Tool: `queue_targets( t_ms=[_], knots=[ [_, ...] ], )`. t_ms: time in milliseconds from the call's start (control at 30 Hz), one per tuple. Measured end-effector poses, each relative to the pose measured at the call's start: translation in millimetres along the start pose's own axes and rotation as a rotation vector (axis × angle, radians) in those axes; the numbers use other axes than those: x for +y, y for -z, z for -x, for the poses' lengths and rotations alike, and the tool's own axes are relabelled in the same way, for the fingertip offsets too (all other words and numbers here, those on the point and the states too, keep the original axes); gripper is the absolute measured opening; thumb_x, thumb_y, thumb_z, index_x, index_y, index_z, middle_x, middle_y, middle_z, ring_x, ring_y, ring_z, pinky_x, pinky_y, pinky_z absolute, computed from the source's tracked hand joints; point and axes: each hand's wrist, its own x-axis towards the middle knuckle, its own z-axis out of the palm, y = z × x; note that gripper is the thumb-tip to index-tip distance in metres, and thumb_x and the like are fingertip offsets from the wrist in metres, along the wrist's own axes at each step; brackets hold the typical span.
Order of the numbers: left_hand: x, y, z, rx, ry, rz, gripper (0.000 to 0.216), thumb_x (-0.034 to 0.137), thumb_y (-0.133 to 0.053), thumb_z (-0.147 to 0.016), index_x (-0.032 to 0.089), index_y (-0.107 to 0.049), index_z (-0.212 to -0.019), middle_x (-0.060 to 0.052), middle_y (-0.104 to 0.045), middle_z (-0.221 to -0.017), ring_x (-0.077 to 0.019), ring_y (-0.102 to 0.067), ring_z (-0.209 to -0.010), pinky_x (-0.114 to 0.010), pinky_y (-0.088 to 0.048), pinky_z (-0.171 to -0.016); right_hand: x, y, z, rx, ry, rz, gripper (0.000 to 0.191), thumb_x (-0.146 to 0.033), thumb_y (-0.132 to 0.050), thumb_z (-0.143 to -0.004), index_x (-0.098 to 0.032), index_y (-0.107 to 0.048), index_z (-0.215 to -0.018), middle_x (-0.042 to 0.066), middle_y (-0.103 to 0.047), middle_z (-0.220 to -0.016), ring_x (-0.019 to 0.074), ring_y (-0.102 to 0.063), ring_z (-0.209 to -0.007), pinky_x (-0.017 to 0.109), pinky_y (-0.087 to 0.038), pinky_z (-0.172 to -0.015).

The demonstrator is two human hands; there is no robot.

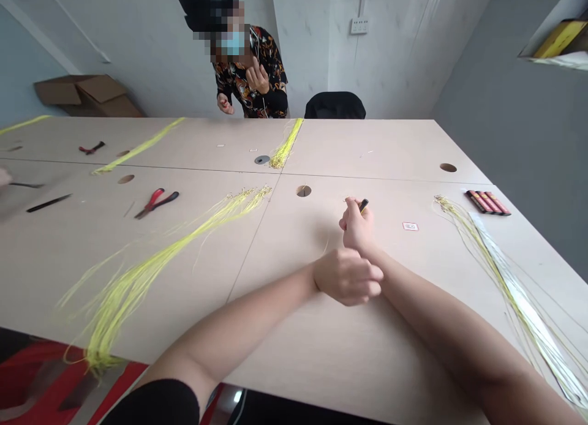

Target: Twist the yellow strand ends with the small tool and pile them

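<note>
Apparently mid-manipulation: my right hand (357, 224) grips a short black-and-yellow rod (364, 206); by that wrist, my left hand (350, 277) curls closed, contents unclear. Next calls for steady grip, I judge.

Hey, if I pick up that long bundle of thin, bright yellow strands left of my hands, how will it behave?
The long bundle of thin, bright yellow strands is probably floppy, since one end droops past the near edge of the pale wood-look table. It may well be light, the strands being so fine. Stray ones fanning out could tangle.
</note>
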Motion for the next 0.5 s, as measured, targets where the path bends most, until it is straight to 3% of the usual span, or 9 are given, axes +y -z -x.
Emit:
queue_targets(
  t_ms=[67,233,267,367,500],
  knots=[
    [8,-6,-4,-0.045,-0.058,0.057,0.015,0.012,-0.050,-0.073,0.027,-0.048,-0.073,0.005,-0.063,-0.073,-0.0075,-0.049,-0.048,-0.024,-0.033,-0.046,-10,-3,1,-0.012,-0.041,-0.079,0.021,-0.037,-0.059,-0.075,-0.022,-0.044,-0.075,-0.012,-0.023,-0.046,0.0069,-0.023,-0.040,0.024,-0.024,-0.041],
    [8,-10,-4,0.026,-0.063,0.020,0.013,0.013,-0.051,-0.073,0.025,-0.044,-0.074,0.004,-0.058,-0.069,-0.0072,-0.044,-0.045,-0.025,-0.024,-0.041,-51,-6,2,-0.087,0.026,-0.137,0.020,-0.033,-0.060,-0.073,-0.022,-0.044,-0.073,-0.012,-0.020,-0.045,0.0059,-0.020,-0.038,0.022,-0.019,-0.038],
    [5,-9,-3,0.024,-0.056,-0.019,0.012,0.014,-0.050,-0.073,0.024,-0.044,-0.074,0.003,-0.057,-0.069,-0.0071,-0.042,-0.044,-0.025,-0.023,-0.040,-63,-4,3,-0.142,0.035,-0.113,0.020,-0.032,-0.062,-0.073,-0.021,-0.045,-0.072,-0.012,-0.020,-0.044,0.0057,-0.019,-0.038,0.022,-0.018,-0.037],
    [-2,-8,3,-0.023,-0.010,-0.142,0.013,0.010,-0.046,-0.070,0.022,-0.044,-0.072,0.003,-0.054,-0.067,-0.0075,-0.039,-0.045,-0.024,-0.022,-0.041,-106,6,6,-0.483,0.070,0.100,0.017,-0.031,-0.066,-0.073,-0.019,-0.053,-0.074,-0.011,-0.024,-0.044,0.0048,-0.022,-0.038,0.022,-0.018,-0.037],
    [-5,-9,8,-0.132,0.045,-0.158,0.012,0.011,-0.046,-0.066,0.022,-0.043,-0.072,0.004,-0.054,-0.066,-0.0086,-0.037,-0.046,-0.024,-0.024,-0.042,-162,15,14,-0.683,0.285,0.449,0.011,-0.017,-0.073,-0.067,-0.015,-0.062,-0.067,-0.007,-0.044,-0.048,0.0032,-0.035,-0.043,0.020,-0.025,-0.040]
  ],
)
